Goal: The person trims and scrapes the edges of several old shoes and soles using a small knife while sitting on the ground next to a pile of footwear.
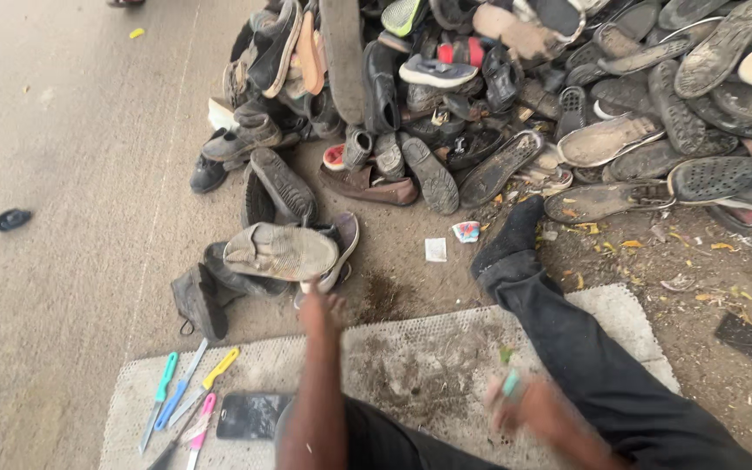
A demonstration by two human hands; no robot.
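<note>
phone (251,415) x1, 5 knives (186,399) (mat), left hand (324,306) touching grey shoe (280,251).

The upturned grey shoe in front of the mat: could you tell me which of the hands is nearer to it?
Left. The left hand reaches right under the upturned grey shoe; the right hand, blurred, is back over the mat.

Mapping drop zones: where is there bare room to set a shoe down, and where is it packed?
Bare: the concrete floor left of the shoe pile, and the mat between the left hand and the outstretched leg. Crowded: the mat's left corner, with knives and a phone; the ground under the pile.
</note>
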